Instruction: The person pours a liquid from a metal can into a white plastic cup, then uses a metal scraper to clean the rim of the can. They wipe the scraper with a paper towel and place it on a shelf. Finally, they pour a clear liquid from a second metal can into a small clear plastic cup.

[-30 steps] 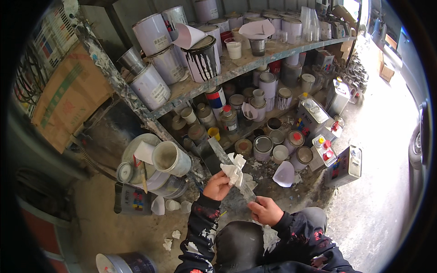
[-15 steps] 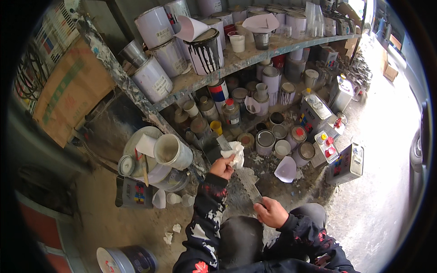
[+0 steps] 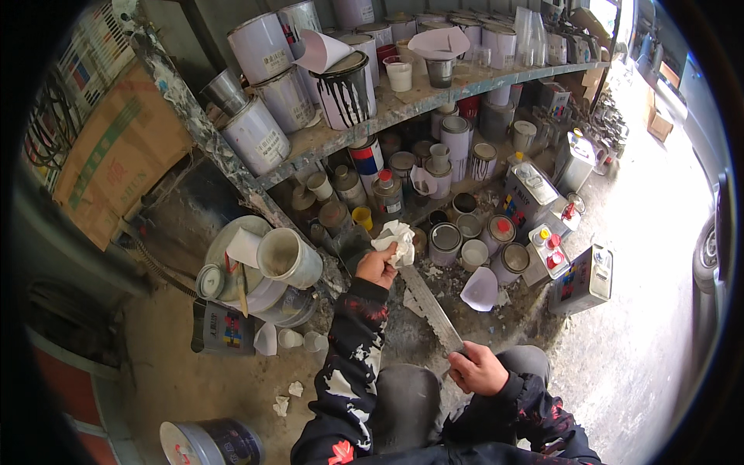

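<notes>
In my right hand [image 3: 479, 369], fingers closed round its near end, is a long flat metal ruler [image 3: 434, 308] smeared with grey. It slants away from me to the far left. My left hand [image 3: 377, 267] grips a crumpled white paper wipe [image 3: 397, 242] at the ruler's far end; the wipe and fingers hide that tip. Beyond the wipe stand paint cans and cups, among them a yellow cup [image 3: 362, 218] and a lidded can [image 3: 445, 242]. A curled white paper piece [image 3: 479, 290] lies on the floor to the right of the ruler.
A paint-spattered shelf [image 3: 434, 94] crowded with cans crosses the back. On the left, a white bucket [image 3: 288, 260] rests on a larger drum. Rectangular metal cans [image 3: 583, 280] stand at right; another bucket [image 3: 209, 443] is at lower left. Paper scraps [image 3: 284, 401] litter the floor.
My right hand has drawn the ruler nearer and to the right through the wipe. Its far end, which stuck out past the wipe before, no longer shows there.
</notes>
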Demonstrator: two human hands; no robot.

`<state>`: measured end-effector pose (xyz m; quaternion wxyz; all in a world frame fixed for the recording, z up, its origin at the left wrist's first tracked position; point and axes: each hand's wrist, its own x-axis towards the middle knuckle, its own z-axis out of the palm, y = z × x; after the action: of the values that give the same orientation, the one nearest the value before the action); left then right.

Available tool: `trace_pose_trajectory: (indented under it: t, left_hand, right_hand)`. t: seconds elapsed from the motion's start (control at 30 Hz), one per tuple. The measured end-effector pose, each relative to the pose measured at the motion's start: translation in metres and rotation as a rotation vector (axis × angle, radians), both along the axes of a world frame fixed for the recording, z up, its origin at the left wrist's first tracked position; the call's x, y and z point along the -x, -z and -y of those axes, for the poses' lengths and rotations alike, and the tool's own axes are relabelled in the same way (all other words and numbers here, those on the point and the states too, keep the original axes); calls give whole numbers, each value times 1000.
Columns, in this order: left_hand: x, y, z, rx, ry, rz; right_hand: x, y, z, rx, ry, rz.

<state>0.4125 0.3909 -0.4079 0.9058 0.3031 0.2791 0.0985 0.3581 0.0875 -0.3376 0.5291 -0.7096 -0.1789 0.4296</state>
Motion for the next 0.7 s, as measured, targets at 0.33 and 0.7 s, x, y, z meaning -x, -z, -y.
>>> trace_pose_trajectory:
  t: [0.33,0.7]
  left_hand:
    - [-15,20,-16,-36,-77,1]
    - [25,-22,39,-490,14,53]
  right_hand:
    - [8,-32,60,-28,-77,-27]
    - [-22,-9,45,-145,443,276]
